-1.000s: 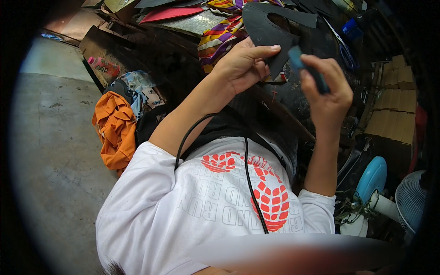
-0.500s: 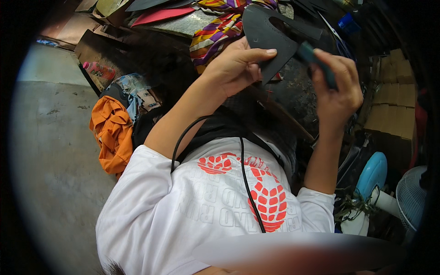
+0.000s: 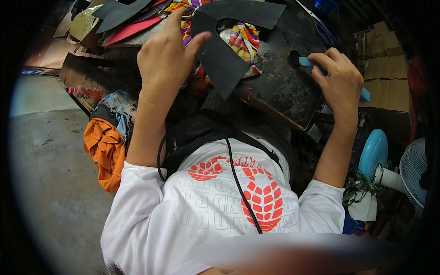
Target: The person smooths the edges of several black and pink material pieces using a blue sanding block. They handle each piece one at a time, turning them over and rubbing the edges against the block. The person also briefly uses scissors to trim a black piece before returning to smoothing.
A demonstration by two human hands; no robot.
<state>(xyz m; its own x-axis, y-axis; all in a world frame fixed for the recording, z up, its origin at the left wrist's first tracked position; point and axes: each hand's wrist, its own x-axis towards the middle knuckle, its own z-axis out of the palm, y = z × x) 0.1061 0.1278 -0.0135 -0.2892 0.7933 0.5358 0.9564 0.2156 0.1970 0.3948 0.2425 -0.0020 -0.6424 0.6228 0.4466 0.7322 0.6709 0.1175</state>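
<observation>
A black V-shaped shoe-upper piece (image 3: 222, 57), with small holes along its edge, lies over a striped multicoloured cloth (image 3: 243, 40) on the dark worktable (image 3: 286, 85). At its left edge is my left hand (image 3: 165, 59), thumb and forefinger spread apart; the thumb tip overlaps the piece, and I cannot tell if it touches. Toward the right side of the table, my right hand (image 3: 341, 75) grips a light-blue brush-like tool (image 3: 306, 62). The tool's dark end points left, low over the tabletop; its bristles, if any, are too dark to make out.
Scissors with blue handles (image 3: 326, 34) lie at the table's far right. Black sheet pieces (image 3: 128, 17) and a red piece (image 3: 133, 31) are stacked far left. Brown cartons (image 3: 387, 68) and a white fan (image 3: 415, 172) stand right. An orange cloth (image 3: 105, 153) hangs left.
The black piece, formerly held up in my left hand, has come down onto the cloth. My left hand has moved left with its fingers apart; the right has drawn the tool away from the piece.
</observation>
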